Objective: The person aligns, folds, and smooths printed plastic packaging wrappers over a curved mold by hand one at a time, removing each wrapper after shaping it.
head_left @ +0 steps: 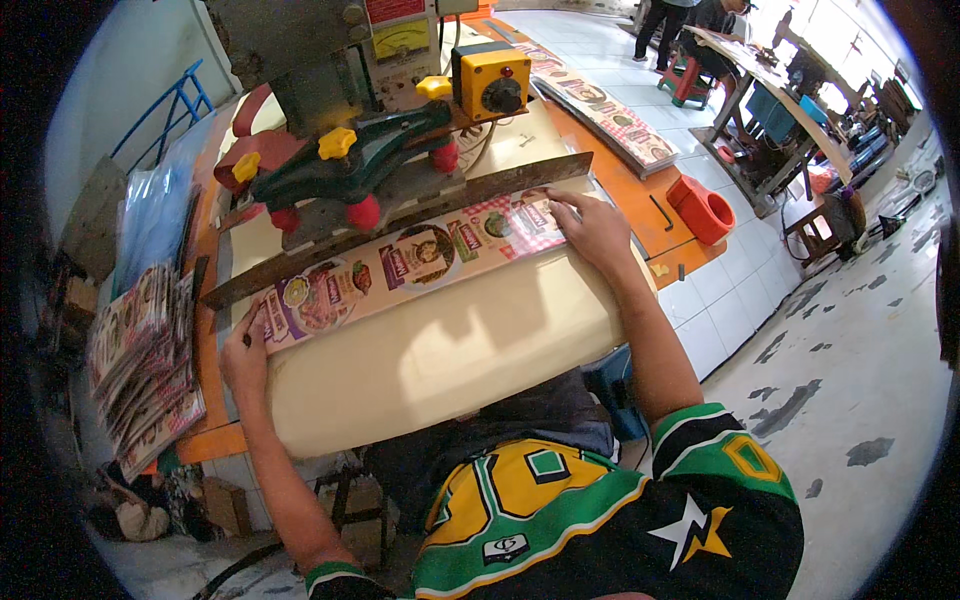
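A long printed strip [405, 262] with food pictures lies along the cream-coloured work surface [440, 350], its far edge close to the metal bar [400, 232] of a press machine. At the strip's left end, my left hand [243, 362] is closed on the corner, thumb and fingers at the edge. My right hand [598, 235] grips the opposite end near the bar's right end, fingertips on the red-checked part. The undersides of both grips are hidden. Above the bar sits the machine's dark green clamp [350, 165] with yellow and red knobs.
A stack of printed sheets [145, 350] leans at the left, beside clear plastic sheets [155, 225]. On the orange table at right are a red tape dispenser-like ring [702, 210], a hex key [661, 212] and printed strips [610, 120]. Other people [712, 30] are in the background.
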Motion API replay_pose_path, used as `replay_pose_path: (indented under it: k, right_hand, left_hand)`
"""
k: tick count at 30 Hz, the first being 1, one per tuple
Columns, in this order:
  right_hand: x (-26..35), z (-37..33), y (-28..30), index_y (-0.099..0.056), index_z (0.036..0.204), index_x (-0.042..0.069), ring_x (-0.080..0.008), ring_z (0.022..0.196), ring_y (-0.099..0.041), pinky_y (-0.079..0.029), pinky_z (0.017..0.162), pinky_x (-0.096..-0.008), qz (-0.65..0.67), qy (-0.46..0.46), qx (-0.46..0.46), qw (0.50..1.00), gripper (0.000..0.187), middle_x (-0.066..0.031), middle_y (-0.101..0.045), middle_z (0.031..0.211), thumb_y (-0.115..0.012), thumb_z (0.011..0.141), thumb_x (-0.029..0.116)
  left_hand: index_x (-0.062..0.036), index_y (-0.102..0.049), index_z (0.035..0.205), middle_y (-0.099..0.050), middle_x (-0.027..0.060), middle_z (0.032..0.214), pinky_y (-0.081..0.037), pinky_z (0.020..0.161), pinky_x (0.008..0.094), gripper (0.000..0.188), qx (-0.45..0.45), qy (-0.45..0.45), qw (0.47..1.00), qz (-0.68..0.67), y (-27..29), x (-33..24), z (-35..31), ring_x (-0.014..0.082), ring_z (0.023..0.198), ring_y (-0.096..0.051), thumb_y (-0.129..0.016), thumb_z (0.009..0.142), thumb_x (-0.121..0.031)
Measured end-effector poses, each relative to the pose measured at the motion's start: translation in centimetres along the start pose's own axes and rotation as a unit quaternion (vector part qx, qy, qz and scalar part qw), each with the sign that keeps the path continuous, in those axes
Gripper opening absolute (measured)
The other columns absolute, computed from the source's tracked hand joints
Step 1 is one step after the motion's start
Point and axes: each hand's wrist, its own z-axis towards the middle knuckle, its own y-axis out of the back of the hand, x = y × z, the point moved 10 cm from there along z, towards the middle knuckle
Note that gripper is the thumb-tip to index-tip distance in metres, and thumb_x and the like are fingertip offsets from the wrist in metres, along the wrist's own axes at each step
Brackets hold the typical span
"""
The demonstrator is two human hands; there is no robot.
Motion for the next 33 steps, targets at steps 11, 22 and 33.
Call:
replay_pose_path:
  k: [11, 22, 33]
  right_hand:
    - [-0.2, 0.1, -0.2, -0.073, 0.12, 0.03, -0.035, 0.091, -0.071, -0.053, 0.085, -0.0468, -0.008, 0.01, -0.015, 1.0, 0.034, -0.0174, -0.074, 0.096, -0.055, 0.096, 0.047]
    - [0.0, -0.1, 0.1, -0.073, 0.118, 0.028, -0.0359, 0.088, -0.071, -0.053, 0.082, -0.047, 0.018, 0.005, -0.026, 1.0, 0.034, -0.0192, -0.073, 0.092, -0.056, 0.095, 0.046]
    - [-0.4, -0.3, -0.3, -0.07, 0.124, 0.03, -0.0346, 0.096, -0.07, -0.052, 0.087, -0.0449, 0.014, 0.006, -0.026, 1.0, 0.036, -0.0168, -0.073, 0.101, -0.056, 0.096, 0.047]
  left_hand:
    - [-0.0246, -0.067, 0.13, -0.07, 0.0216, 0.111, -0.051, 0.085, 0.0391, 0.04, -0.01, -0.025, 1.0, -0.016, -0.2, 0.1, 0.1, 0.035, 0.1, -0.069, -0.054, 0.099, -0.045]
    - [-0.0277, -0.066, 0.133, -0.071, 0.0197, 0.113, -0.051, 0.082, 0.041, 0.042, -0.056, -0.069, 0.996, -0.016, 0.0, 0.2, -0.3, 0.0358, 0.097, -0.069, -0.05, 0.1, -0.05]
    - [-0.0242, -0.062, 0.138, -0.068, 0.0134, 0.125, -0.052, 0.09, 0.039, 0.049, -0.021, -0.022, 1.0, 0.003, -0.6, 1.5, 0.1, 0.0329, 0.111, -0.067, -0.049, 0.1, -0.053]
